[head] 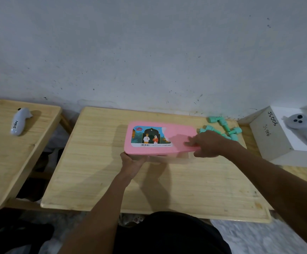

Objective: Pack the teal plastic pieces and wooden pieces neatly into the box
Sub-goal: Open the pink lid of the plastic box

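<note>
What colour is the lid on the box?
Pink, with a colourful illustrated sticker; the rectangular plastic lid shows best in the head view.

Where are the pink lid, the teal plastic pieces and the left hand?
pink lid (178, 133): head view, bare pink top.
teal plastic pieces (224, 125): head view, middle of the cluster.
left hand (132, 163): head view, back of the hand.

Pale wood table (97, 180), box with pink lid (160, 138) between the hands' fingers, teal pieces (222, 125) just beyond the right fingers, second table (6, 162) bearing a white controller (19, 121)
</note>
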Demonstrator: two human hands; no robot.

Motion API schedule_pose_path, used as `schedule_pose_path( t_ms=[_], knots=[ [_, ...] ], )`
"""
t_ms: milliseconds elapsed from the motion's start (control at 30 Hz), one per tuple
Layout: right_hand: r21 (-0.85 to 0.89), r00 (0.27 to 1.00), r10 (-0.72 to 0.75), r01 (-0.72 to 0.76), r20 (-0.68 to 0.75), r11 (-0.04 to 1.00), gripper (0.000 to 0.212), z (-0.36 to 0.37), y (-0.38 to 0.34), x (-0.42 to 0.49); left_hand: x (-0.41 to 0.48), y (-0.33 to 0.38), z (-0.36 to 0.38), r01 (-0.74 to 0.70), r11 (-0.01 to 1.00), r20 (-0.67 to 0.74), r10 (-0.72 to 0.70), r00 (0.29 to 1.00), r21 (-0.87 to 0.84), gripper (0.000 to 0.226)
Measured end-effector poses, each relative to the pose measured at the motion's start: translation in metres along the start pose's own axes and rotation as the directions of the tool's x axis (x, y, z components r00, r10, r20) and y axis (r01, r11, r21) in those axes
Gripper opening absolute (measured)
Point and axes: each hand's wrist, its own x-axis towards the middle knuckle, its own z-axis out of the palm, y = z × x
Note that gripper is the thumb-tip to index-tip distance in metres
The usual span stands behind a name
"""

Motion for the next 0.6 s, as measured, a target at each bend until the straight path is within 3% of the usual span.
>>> schedule_pose_path(
  t_ms=[133,300,400,467,533,600],
  knots=[
    [0.25,0.985,0.096,-0.058,-0.142,0.967,0.044,-0.024,0.013,-0.007,-0.002,0.003,0.0,0.031,1.0,0.013,-0.031,0.999,-0.002,0.088],
    [0.462,0.877,0.246,-0.031,-0.413,0.886,0.027,-0.038,0.025,-0.004,-0.003,0.006,-0.003,0.074,0.995,0.052,-0.078,0.996,0.069,0.094],
    [0.496,0.675,0.327,0.067,-0.661,0.866,0.022,-0.05,0.009,0.0,-0.008,0.011,-0.013,0.068,0.977,0.055,-0.081,0.995,0.204,0.098],
    [0.434,0.52,0.32,0.109,-0.792,0.894,0.02,-0.056,-0.009,0.004,-0.009,0.021,-0.02,0.02,0.97,-0.049,-0.009,0.999,0.243,0.096],
    [0.383,0.408,0.292,0.159,-0.865,0.91,0.02,-0.058,-0.034,0.009,-0.013,0.041,-0.027,-0.086,0.968,-0.226,0.141,0.964,0.236,0.078],
    [0.304,0.344,0.22,0.213,-0.913,0.928,0.023,-0.055,-0.063,0.015,-0.019,0.071,-0.034,-0.182,0.976,-0.286,0.208,0.935,0.118,0.06]
  ],
)
